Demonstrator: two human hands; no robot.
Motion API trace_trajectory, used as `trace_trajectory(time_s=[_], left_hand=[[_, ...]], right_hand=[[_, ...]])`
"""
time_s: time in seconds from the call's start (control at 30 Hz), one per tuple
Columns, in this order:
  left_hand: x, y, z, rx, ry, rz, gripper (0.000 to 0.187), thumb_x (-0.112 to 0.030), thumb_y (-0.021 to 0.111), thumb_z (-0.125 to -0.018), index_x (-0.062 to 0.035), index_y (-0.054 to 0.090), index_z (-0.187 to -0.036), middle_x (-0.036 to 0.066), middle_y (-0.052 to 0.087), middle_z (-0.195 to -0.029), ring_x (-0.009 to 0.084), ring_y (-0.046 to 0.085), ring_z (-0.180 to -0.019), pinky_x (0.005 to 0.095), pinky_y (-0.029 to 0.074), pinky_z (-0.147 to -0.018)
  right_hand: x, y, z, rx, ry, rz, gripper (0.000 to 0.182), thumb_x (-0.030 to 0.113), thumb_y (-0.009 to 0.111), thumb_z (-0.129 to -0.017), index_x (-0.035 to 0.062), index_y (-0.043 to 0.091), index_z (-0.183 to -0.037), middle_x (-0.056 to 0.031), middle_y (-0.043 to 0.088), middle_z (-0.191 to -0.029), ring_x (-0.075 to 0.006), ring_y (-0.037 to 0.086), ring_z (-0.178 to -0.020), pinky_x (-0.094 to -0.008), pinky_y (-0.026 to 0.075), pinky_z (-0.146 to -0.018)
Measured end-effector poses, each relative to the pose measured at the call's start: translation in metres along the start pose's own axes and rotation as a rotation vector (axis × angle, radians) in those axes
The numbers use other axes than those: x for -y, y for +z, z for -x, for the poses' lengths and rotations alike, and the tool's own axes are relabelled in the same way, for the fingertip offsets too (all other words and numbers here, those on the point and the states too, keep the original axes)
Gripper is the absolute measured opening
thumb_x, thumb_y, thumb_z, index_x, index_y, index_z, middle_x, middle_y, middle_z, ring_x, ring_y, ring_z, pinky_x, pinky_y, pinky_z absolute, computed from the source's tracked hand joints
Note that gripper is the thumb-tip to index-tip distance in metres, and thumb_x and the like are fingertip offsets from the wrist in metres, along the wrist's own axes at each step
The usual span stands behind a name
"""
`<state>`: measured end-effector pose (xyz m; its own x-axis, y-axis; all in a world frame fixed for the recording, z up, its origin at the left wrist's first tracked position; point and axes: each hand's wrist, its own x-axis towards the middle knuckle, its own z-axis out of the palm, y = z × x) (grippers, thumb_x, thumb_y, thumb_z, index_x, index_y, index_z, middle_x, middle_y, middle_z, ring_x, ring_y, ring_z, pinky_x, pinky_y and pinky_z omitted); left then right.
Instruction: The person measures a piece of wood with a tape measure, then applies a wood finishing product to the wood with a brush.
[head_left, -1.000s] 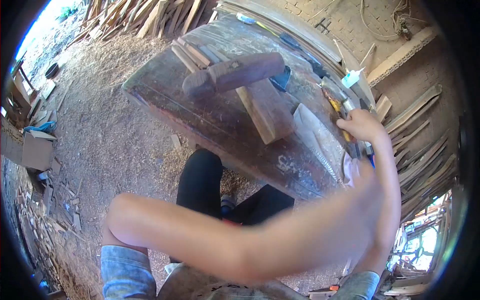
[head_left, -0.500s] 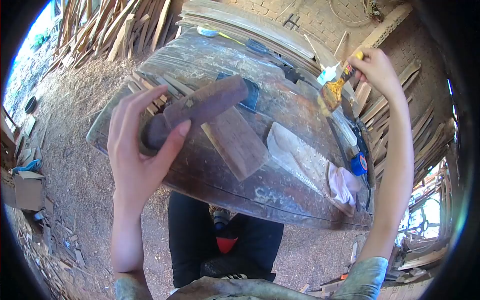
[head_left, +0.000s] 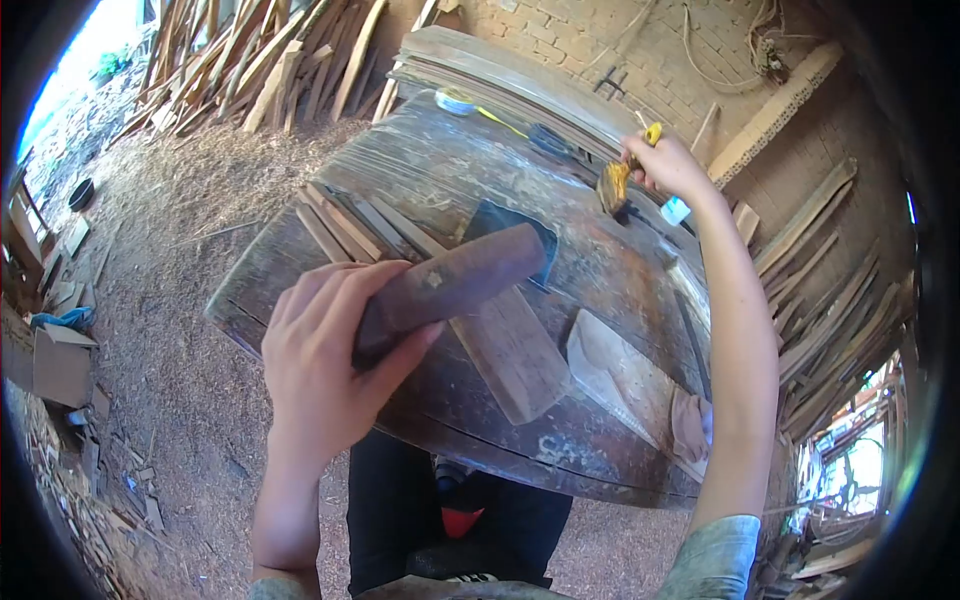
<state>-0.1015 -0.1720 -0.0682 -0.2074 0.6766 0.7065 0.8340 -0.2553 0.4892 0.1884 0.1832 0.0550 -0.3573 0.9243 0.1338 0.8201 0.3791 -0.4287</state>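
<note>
My left hand (head_left: 325,360) grips a dark rounded wooden piece (head_left: 470,275), its fingers over the top and thumb below. Beneath that piece a flat wooden block (head_left: 515,360) lies on the worn wooden table (head_left: 440,400). At the far right side of the table, my right hand (head_left: 660,165) is closed on a paintbrush (head_left: 614,185) with a yellow handle end, bristles pointing down to the left. A small white and blue bottle (head_left: 675,210) stands just below the right hand. A dark blue sheet (head_left: 545,250) lies partly behind the wooden piece.
Narrow wood strips (head_left: 350,225) lie at the table's left. A whitish cloth-like piece (head_left: 615,370) is at the right front. A tape roll (head_left: 455,101) sits at the far edge, near stacked boards (head_left: 500,65). More wood leans by the brick wall (head_left: 550,30).
My right hand has moved left with the brush, whose bristles now sit over the far part of the table. My left hand has closed more around the rounded piece. The view has shifted.
</note>
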Motion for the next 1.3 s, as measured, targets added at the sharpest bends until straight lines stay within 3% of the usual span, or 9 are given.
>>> trace_trajectory(time_s=[0.2, 0.3, 0.6, 0.67, 0.73, 0.83, 0.93, 1.07, 1.3], left_hand=[[-0.002, 0.002, 0.001, 0.011, -0.034, 0.014, 0.048, -0.024, 0.088, -0.079, -0.0064, 0.071, -0.122, 0.011, 0.075, -0.111, 0.0331, 0.07, -0.107, 0.0435, 0.054, -0.093], [0.003, 0.0, 0.0, 0.019, -0.02, 0.018, 0.05, -0.027, 0.088, -0.08, -0.0078, 0.072, -0.123, 0.01, 0.075, -0.112, 0.0322, 0.07, -0.107, 0.0438, 0.055, -0.092], [0.015, 0.0, 0.003, 0.054, -0.042, 0.018, 0.056, -0.038, 0.086, -0.083, -0.0105, 0.071, -0.13, 0.007, 0.074, -0.11, 0.0287, 0.07, -0.11, 0.0417, 0.054, -0.092], [0.015, -0.002, 0.003, 0.067, -0.055, 0.028, 0.056, -0.038, 0.085, -0.084, -0.0106, 0.071, -0.131, 0.007, 0.074, -0.109, 0.0284, 0.07, -0.11, 0.0415, 0.054, -0.093], [0.016, -0.002, 0.003, 0.062, -0.045, 0.028, 0.056, -0.039, 0.085, -0.085, -0.0105, 0.071, -0.131, 0.007, 0.074, -0.109, 0.0282, 0.07, -0.11, 0.0415, 0.054, -0.093], [0.017, -0.001, 0.004, 0.054, -0.029, 0.03, 0.056, -0.039, 0.084, -0.085, -0.0104, 0.071, -0.131, 0.006, 0.074, -0.109, 0.0281, 0.07, -0.109, 0.0415, 0.054, -0.092], [0.019, -0.001, 0.004, 0.034, -0.021, 0.037, 0.056, -0.039, 0.084, -0.085, -0.0103, 0.07, -0.131, 0.006, 0.074, -0.109, 0.028, 0.069, -0.108, 0.0416, 0.054, -0.092], [0.022, 0.001, 0.008, -0.001, 0.0, 0.053, 0.054, -0.038, 0.084, -0.086, -0.0099, 0.07, -0.13, 0.006, 0.073, -0.108, 0.028, 0.069, -0.106, 0.0417, 0.054, -0.091], [0.024, 0.0, 0.008, -0.029, 0.035, 0.066, 0.052, -0.034, 0.085, -0.085, -0.0074, 0.07, -0.127, 0.007, 0.072, -0.107, 0.0277, 0.068, -0.101, 0.0397, 0.054, -0.087]], right_hand=[[0.024, 0.023, -0.029, -0.078, -0.158, 0.389, 0.05, 0.04, 0.052, -0.099, -0.0066, 0.07, -0.095, -0.0275, 0.073, -0.083, -0.0421, 0.073, -0.082, -0.0499, 0.057, -0.079], [0.062, 0.032, -0.043, -0.083, -0.145, 0.542, 0.055, 0.041, 0.05, -0.096, -0.0089, 0.072, -0.099, -0.0328, 0.073, -0.096, -0.0504, 0.071, -0.099, -0.0547, 0.055, -0.092], [0.192, 0.101, -0.08, -0.014, -0.116, 0.498, 0.052, 0.039, 0.05, -0.096, -0.003, 0.078, -0.107, -0.0248, 0.078, -0.102, -0.0407, 0.075, -0.107, -0.0496, 0.056, -0.1], [0.2, 0.128, -0.111, -0.199, -0.275, 0.455, 0.053, 0.048, 0.05, -0.093, 0.0068, 0.08, -0.08, -0.0141, 0.077, -0.077, -0.0259, 0.076, -0.075, -0.0435, 0.058, -0.081], [0.221, 0.138, -0.125, -0.16, -0.347, 0.346, 0.049, 0.047, 0.052, -0.094, 0.007, 0.081, -0.087, -0.011, 0.074, -0.072, -0.0222, 0.071, -0.066, -0.0391, 0.057, -0.076], [0.245, 0.135, -0.127, 0.112, -0.289, -0.662, 0.039, 0.042, 0.062, -0.101, 0.0058, 0.077, -0.102, 0.0, 0.064, -0.066, -0.0069, 0.053, -0.055, -0.024, 0.046, -0.057], [0.253, 0.113, -0.114, 0.032, -0.289, -0.461, 0.04, 0.041, 0.062, -0.107, 0.0035, 0.075, -0.106, -0.0084, 0.076, -0.082, -0.0147, 0.069, -0.067, -0.029, 0.056, -0.062], [0.225, 0.085, -0.092, -0.015, -0.364, -0.152, 0.039, 0.043, 0.065, -0.102, 0.0056, 0.076, -0.099, 0.0006, 0.065, -0.069, -0.0052, 0.052, -0.054, -0.0235, 0.041, -0.05], [0.139, 0.023, -0.063, 0.12, -0.057, 0.22, 0.033, 0.036, 0.068, -0.093, 0.0044, 0.075, -0.088, -0.0032, 0.067, -0.065, -0.0092, 0.056, -0.05, -0.0277, 0.043, -0.046]])
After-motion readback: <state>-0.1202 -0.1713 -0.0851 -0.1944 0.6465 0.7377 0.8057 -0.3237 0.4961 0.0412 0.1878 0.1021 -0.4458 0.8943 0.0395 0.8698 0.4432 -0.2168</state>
